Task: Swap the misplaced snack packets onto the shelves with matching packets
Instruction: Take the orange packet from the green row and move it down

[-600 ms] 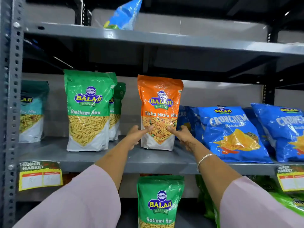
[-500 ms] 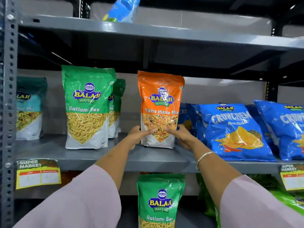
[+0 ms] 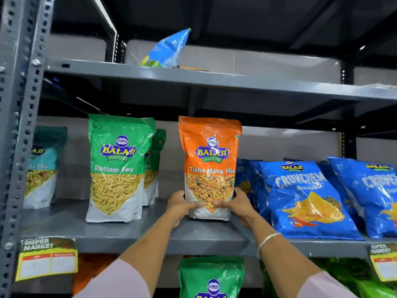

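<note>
An orange Tikha Mitha Mix packet (image 3: pixel 210 160) stands upright on the middle shelf (image 3: pixel 129 231), between green and blue packets. My left hand (image 3: pixel 179 206) grips its lower left side and my right hand (image 3: pixel 236 204) grips its lower right side. Two green Ratlami Sev packets (image 3: pixel 117 168) stand to its left, one behind the other. On the shelf below, another green Ratlami Sev packet (image 3: pixel 211 278) stands beside orange packets (image 3: pixel 90 267), which the shelf edge mostly hides.
Blue Crunchem packets (image 3: pixel 305 198) lean at the right of the middle shelf. A teal mix packet (image 3: pixel 43 166) stands at far left. A light-blue packet (image 3: pixel 167 50) lies on the top shelf. Yellow price tags (image 3: pixel 47 258) hang on the shelf edge. A steel upright (image 3: pixel 19 125) bounds the left.
Both hands have closed around the lower sides of the orange packet, where before only the fingertips touched it. The view has tilted upward.
</note>
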Demonstrator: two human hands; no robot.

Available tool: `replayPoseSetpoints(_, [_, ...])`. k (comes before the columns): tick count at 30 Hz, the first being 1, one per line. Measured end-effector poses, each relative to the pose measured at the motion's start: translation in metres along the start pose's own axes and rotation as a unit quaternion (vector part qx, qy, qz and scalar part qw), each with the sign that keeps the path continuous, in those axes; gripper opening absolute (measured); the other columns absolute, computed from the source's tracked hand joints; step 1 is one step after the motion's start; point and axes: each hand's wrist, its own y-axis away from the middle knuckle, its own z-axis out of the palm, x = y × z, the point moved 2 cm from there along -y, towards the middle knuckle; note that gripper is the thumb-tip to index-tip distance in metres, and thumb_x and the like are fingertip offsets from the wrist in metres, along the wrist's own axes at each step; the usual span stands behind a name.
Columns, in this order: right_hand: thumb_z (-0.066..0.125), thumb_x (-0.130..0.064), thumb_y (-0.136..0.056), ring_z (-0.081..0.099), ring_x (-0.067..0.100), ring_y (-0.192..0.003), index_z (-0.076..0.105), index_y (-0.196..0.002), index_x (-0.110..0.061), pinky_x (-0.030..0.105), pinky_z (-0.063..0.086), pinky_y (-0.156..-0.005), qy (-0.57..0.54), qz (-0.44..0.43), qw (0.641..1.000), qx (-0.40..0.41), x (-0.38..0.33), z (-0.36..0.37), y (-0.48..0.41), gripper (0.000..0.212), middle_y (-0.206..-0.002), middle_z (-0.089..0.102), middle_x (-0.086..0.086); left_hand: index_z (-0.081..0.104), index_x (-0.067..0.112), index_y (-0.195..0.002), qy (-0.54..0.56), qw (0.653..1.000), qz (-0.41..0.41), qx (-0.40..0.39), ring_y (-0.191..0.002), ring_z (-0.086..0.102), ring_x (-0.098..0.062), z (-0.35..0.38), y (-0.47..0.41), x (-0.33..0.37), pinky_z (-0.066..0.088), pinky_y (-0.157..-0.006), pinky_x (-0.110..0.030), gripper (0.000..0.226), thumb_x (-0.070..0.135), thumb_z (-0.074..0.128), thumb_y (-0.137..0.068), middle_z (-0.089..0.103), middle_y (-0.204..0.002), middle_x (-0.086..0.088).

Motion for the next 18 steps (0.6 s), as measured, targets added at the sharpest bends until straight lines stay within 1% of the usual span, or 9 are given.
replayPoseSetpoints(2, [0.088, -0.040, -0.033, 0.063, 0.027, -0.105, 0.056, -0.114, -0.008, 0.047, 0.052, -0.095, 0.008, -0.017, 1.000, 0.007, -0.003, -0.005, 0.002, 0.094, -0.116, 0.067, 0.012, 0.057, 0.000, -0.114, 0.010, 1.000, 0.010, -0.002, -0.101, 0.059, -0.025, -0.001, 0.005, 0.009, 0.051, -0.077, -0.034, 0.059, 0.019, 0.084, -0.064, 0.065, -0.117, -0.014])
replayPoseSetpoints(3, [0.088, -0.039, -0.035, 0.063, 0.027, -0.105, 0.055, -0.115, -0.008, 0.046, 0.052, -0.095, 0.010, -0.021, 1.000, 0.008, -0.010, -0.008, 0.007, 0.092, -0.116, 0.067, 0.012, 0.057, 0.001, -0.113, 0.015, 1.000, 0.018, -0.006, -0.101, 0.061, -0.026, -0.002, 0.008, 0.015, 0.053, -0.079, -0.036, 0.059, 0.018, 0.084, -0.064, 0.066, -0.117, -0.015])
replayPoseSetpoints(5, [0.089, -0.026, -0.049, 0.062, 0.027, -0.108, 0.054, -0.118, -0.005, 0.042, 0.052, -0.095, 0.013, -0.033, 0.999, 0.017, -0.023, -0.013, 0.020, 0.080, -0.118, 0.065, 0.012, 0.058, 0.001, -0.113, 0.019, 0.999, 0.036, -0.009, -0.102, 0.062, -0.027, -0.002, 0.013, 0.024, 0.055, -0.082, -0.038, 0.060, 0.018, 0.084, -0.063, 0.066, -0.118, -0.015])
replayPoseSetpoints(7, [0.086, -0.016, -0.057, 0.061, 0.028, -0.108, 0.052, -0.120, -0.002, 0.036, 0.052, -0.090, 0.012, -0.041, 0.999, 0.027, -0.034, -0.021, 0.032, 0.073, -0.117, 0.064, 0.013, 0.058, 0.001, -0.113, 0.030, 0.998, 0.047, -0.011, -0.099, 0.062, -0.025, -0.003, 0.024, 0.035, 0.053, -0.080, -0.036, 0.057, 0.016, 0.084, -0.064, 0.067, -0.117, -0.015])
replayPoseSetpoints(8, [0.085, -0.014, -0.058, 0.061, 0.029, -0.108, 0.051, -0.120, -0.002, 0.036, 0.052, -0.089, 0.007, -0.046, 0.998, 0.030, -0.038, -0.025, 0.038, 0.072, -0.118, 0.064, 0.014, 0.059, 0.001, -0.113, 0.039, 0.998, 0.053, -0.015, -0.099, 0.062, -0.026, -0.001, 0.029, 0.040, 0.052, -0.080, -0.035, 0.056, 0.014, 0.083, -0.064, 0.067, -0.117, -0.015])
replayPoseSetpoints(11, [0.085, -0.014, -0.058, 0.061, 0.030, -0.108, 0.050, -0.120, -0.003, 0.042, 0.052, -0.094, 0.008, -0.051, 0.998, 0.041, -0.047, -0.038, 0.061, 0.072, -0.120, 0.063, 0.015, 0.060, 0.003, -0.112, 0.051, 0.996, 0.066, -0.015, -0.106, 0.063, -0.029, 0.004, 0.048, 0.049, 0.053, -0.087, -0.037, 0.056, 0.014, 0.084, -0.063, 0.067, -0.116, -0.015])
replayPoseSetpoints(14, [0.082, -0.010, -0.062, 0.059, 0.027, -0.107, 0.048, -0.122, -0.002, 0.038, 0.051, -0.091, 0.009, -0.057, 0.997, 0.052, -0.053, -0.055, 0.088, 0.069, -0.117, 0.063, 0.012, 0.062, 0.004, -0.110, 0.058, 0.995, 0.077, -0.019, -0.103, 0.063, -0.028, 0.015, 0.069, 0.055, 0.054, -0.085, -0.038, 0.055, 0.016, 0.085, -0.062, 0.068, -0.114, -0.014])
replayPoseSetpoints(16, [0.082, -0.007, -0.062, 0.059, 0.027, -0.108, 0.048, -0.121, -0.002, 0.037, 0.050, -0.092, 0.007, -0.064, 0.995, 0.071, -0.054, -0.066, 0.109, 0.068, -0.118, 0.062, 0.013, 0.062, 0.003, -0.110, 0.064, 0.994, 0.083, -0.026, -0.104, 0.063, -0.029, 0.022, 0.085, 0.061, 0.054, -0.084, -0.037, 0.055, 0.016, 0.084, -0.062, 0.068, -0.113, -0.014])
replayPoseSetpoints(18, [0.080, -0.005, -0.064, 0.058, 0.023, -0.105, 0.049, -0.121, -0.001, 0.034, 0.047, -0.092, 0.015, -0.073, 0.992, 0.098, -0.054, -0.078, 0.131, 0.066, -0.112, 0.061, 0.009, 0.061, 0.002, -0.110, 0.057, 0.994, 0.093, -0.033, -0.105, 0.064, -0.031, 0.031, 0.101, 0.067, 0.054, -0.089, -0.041, 0.059, 0.021, 0.086, -0.060, 0.069, -0.113, -0.014])
